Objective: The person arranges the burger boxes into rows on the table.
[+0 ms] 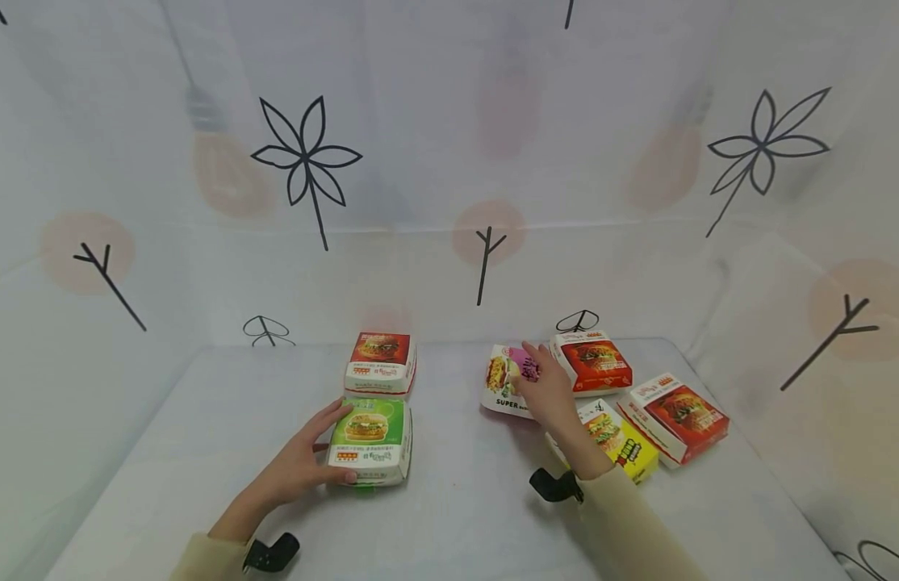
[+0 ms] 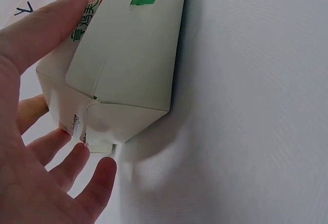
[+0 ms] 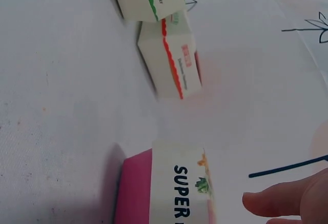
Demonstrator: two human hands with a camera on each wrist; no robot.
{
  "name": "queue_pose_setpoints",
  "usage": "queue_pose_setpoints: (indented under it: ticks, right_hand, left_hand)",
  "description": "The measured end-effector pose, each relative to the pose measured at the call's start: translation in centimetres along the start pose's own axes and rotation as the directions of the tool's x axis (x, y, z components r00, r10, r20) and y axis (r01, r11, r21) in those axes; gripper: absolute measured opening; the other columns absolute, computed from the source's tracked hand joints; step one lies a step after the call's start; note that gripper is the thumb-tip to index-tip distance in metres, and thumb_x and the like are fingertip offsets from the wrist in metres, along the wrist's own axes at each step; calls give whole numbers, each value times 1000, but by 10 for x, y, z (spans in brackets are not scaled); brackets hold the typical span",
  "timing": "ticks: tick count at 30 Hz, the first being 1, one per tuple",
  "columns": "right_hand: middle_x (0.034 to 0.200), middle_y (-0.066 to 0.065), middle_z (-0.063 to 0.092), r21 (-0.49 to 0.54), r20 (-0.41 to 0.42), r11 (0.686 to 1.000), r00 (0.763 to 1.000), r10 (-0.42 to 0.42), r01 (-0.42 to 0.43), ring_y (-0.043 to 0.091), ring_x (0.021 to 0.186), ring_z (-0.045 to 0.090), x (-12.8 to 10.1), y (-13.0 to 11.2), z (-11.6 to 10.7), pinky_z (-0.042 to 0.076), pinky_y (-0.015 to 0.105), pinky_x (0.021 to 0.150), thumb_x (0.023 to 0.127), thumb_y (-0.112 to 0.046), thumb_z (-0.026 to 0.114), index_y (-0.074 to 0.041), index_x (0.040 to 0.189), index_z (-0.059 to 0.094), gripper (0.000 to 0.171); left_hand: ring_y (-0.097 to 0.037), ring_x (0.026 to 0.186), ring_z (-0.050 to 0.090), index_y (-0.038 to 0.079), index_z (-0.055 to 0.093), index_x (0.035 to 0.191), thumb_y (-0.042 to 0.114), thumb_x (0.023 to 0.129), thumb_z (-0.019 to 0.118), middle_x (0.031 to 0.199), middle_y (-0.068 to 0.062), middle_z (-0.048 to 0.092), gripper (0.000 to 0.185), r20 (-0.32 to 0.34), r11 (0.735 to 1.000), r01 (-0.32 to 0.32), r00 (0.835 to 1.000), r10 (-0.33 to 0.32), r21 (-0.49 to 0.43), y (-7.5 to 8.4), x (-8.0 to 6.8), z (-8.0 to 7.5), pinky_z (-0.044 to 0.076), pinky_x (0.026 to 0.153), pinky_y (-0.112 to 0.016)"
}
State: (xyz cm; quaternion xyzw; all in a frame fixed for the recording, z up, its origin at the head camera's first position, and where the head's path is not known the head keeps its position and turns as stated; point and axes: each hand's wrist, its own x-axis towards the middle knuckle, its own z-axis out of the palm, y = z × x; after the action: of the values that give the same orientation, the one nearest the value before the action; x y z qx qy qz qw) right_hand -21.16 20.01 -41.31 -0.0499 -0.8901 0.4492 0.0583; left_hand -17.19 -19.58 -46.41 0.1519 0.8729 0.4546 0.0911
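Observation:
My left hand [image 1: 293, 468] grips a green-and-white burger box [image 1: 370, 440]. Its thumb lies at the near edge and the forefinger reaches the far left corner. In the left wrist view the thumb [image 2: 51, 26] rests on the pale carton [image 2: 128, 60], while the other fingers spread along its side. Over a pink-and-white box [image 1: 506, 395] marked SUPER, my right hand [image 1: 551, 395] extends its fingers above the right part. From the right wrist view, the thumb [image 3: 271, 198] stands apart from that box [image 3: 179, 193], with a gap between.
Directly behind the green box sits a red-and-white burger box [image 1: 380, 363]. On the right are another red box [image 1: 595, 363], a yellow box [image 1: 624, 448] partly under the right forearm, and a further red box [image 1: 678, 420]. A patterned cloth [image 1: 420, 274] hangs behind the white table [image 1: 464, 516].

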Motion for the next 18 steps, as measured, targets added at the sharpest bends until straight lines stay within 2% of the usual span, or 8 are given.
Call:
queue_pose_setpoints:
  ticks: [10,18]
  right_hand:
    - [161,23,20,-26,21,999,999,43,-43,47,147,15,3,1,-1,16,63,115,91,-5,62,-10,153,40,66]
    - [159,26,25,-95,-1,995,1000,5,-5,47,145,19,9,6,6,16,63,115,88,1,63,-8,150,45,65]
  left_hand:
    - [-41,146,22,16,34,155,36,72,90,165,-10,15,102,-10,999,-33,999,33,8,-2,-1,-2,41,105,-56]
    - [-42,146,20,15,32,156,33,76,87,165,-12,14,99,-37,995,-95,995,95,3,1,-5,-10,40,104,-59]
